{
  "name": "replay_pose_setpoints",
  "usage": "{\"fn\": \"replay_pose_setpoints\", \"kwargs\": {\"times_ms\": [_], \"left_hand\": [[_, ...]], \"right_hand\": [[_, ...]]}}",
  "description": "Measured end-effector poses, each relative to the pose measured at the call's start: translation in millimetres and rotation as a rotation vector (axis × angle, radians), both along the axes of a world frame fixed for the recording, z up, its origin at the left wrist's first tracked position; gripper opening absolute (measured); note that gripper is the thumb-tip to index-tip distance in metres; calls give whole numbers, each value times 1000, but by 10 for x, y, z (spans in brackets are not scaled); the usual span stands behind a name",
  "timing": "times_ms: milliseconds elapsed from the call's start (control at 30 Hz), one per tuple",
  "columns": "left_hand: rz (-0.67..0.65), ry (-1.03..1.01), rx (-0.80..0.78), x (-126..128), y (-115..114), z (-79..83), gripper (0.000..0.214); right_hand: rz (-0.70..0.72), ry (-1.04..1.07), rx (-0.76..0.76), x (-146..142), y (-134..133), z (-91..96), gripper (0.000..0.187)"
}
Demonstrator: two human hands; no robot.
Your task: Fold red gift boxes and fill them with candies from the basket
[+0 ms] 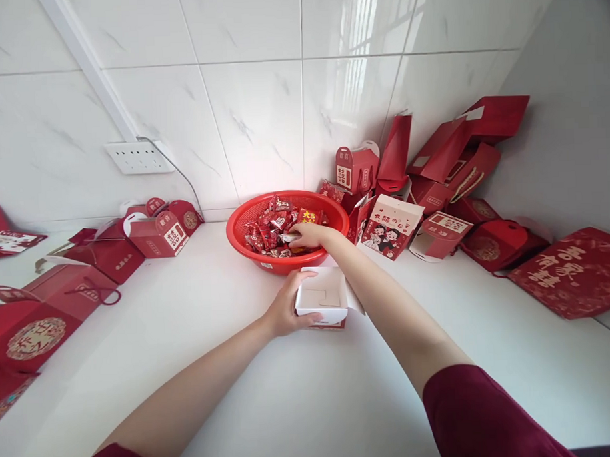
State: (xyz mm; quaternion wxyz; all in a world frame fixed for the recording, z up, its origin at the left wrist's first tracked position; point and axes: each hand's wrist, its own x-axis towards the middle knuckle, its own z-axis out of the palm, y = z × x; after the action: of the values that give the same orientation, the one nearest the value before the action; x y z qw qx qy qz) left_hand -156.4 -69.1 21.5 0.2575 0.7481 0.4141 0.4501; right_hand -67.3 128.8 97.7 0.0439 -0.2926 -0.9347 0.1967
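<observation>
My left hand (282, 308) is wrapped around the left side of a small open paper box (322, 314), white inside, standing on the white table. Its flap hangs out on the right, and I see only the bare bottom in it. Behind the box is a red plastic basket (235, 232) with a perforated wall, holding many red-wrapped candies (270, 238). Over the candies, my right hand (308, 235) reaches in from the right. Its fingertips close on a whitish wrapped candy (288, 238), partly hidden by the fingers.
Several red gift boxes (158, 233) line the table's left side. More stand at the right, among them a box with a cartoon couple (385, 229) and a flat red box (574, 272) near the grey wall. A power socket (138, 157) with a cable is on the tiled wall.
</observation>
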Motion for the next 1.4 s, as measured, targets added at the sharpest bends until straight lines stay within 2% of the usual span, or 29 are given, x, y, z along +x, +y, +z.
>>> {"fn": "replay_pose_setpoints", "kwargs": {"times_ms": [133,200,267,333,400,467,533,633,700,800,867,967,1067,1133,1267,1333,1400], "left_hand": [[11,31,0,6,-39,33,80],[6,42,-9,-28,-99,42,79],[26,23,-18,-89,-177,42,79],[71,-5,-39,-163,-253,32,77],[112,-20,-65,-222,-306,20,76],[127,-29,-68,-242,-327,12,75],[107,-60,-43,-226,-323,8,77],[38,-121,-5,-185,-309,2,88],[10,-150,3,-173,-310,-7,98],[-2,-166,-19,-174,-315,-31,104],[3,-146,-9,-170,-319,-51,103],[19,-99,44,-154,-328,-71,102],[43,-51,78,-136,-342,-69,101],[67,-18,112,-126,-346,-56,99],[103,34,138,-110,-350,-24,96],[117,42,107,-101,-362,-16,96],[125,34,77,-93,-379,-14,95]], "right_hand": [[-37,65,67,34,-99,113,22],[-72,161,129,141,-216,202,25],[-73,354,148,312,-376,295,30],[-12,609,59,518,-573,375,33],[71,735,-74,709,-791,435,32],[148,721,-160,842,-1001,475,29],[242,614,-168,899,-1173,495,23],[359,357,-108,873,-1319,481,15],[366,143,-115,824,-1349,452,14],[370,-180,-244,771,-1349,415,28],[393,-279,-340,763,-1341,411,35],[418,-281,-421,788,-1323,435,31],[432,-205,-393,840,-1274,473,30],[427,-40,-398,879,-1221,494,24],[380,290,-506,919,-1156,486,14],[339,338,-438,899,-1175,459,8],[282,415,-273,852,-1202,436,8]]}}
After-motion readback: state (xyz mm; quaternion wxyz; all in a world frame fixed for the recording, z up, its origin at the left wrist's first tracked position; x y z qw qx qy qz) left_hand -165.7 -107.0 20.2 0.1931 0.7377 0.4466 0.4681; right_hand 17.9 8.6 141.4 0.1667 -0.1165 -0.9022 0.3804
